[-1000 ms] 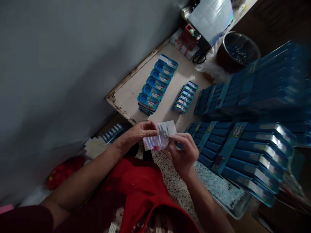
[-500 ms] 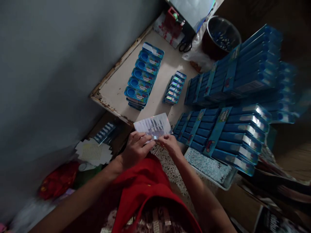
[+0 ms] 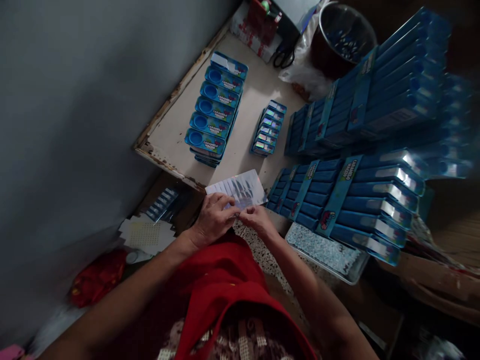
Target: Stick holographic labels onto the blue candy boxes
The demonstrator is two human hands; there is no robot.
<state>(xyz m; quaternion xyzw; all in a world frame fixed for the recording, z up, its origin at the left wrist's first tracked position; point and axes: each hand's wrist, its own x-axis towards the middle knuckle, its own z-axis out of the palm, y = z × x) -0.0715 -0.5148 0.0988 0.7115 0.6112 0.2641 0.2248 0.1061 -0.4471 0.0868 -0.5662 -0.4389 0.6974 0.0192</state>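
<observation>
- Sheet (image 3: 245, 187): held in both hands, across the near edge of the desk (image 3: 168, 132).
- Left hand (image 3: 214, 216): fingers clamped on the sheet's near edge.
- Right hand (image 3: 258, 218): fingers clamped on the same edge, just beside the left fingertips.
- Large blue packs (image 3: 212, 105): overlapping row, near the desk's left edge, lettered "CARAMELO MACIZO".
- Small blue packs (image 3: 270, 120): overlapping row, between the large packs and the banded boxes (image 3: 322, 195).
- Banded boxes: stacked at the desk's right side, above the tray (image 3: 352, 275).
- Scissors (image 3: 284, 58): toward the far edge, near the bowl (image 3: 347, 32).
</observation>
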